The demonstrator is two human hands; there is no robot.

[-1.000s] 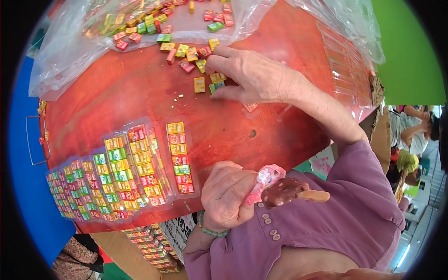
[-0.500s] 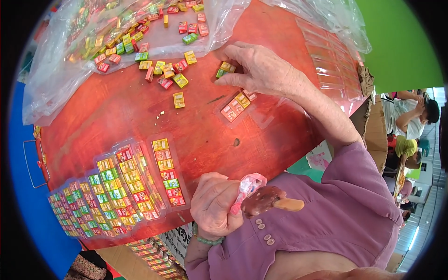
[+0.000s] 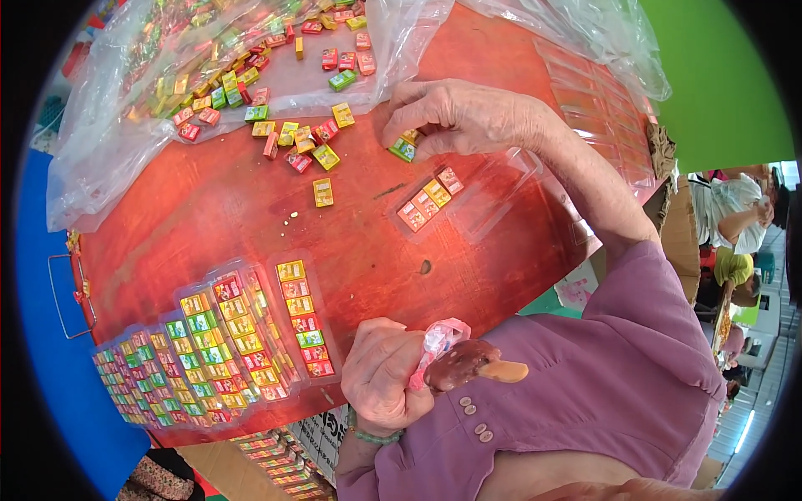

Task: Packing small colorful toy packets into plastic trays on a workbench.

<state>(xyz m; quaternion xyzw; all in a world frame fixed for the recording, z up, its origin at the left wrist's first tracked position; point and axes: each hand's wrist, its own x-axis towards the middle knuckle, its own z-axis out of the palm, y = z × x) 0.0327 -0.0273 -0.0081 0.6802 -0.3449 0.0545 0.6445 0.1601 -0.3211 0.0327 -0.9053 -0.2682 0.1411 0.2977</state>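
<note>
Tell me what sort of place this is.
Probably a packing workshop: small loose boxes lie scattered on a red table, clear trays hold more in neat rows, and other people show in the background.

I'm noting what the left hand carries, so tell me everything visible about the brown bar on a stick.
The brown bar is glossy, rounded and speckled with paler bits, perhaps coated ice cream. Its flat, tan, wood-looking stick points right. Crumpled pink-and-white wrapping, gripped by the left hand, meets its other end. In view it overlaps the purple shirt.
</note>
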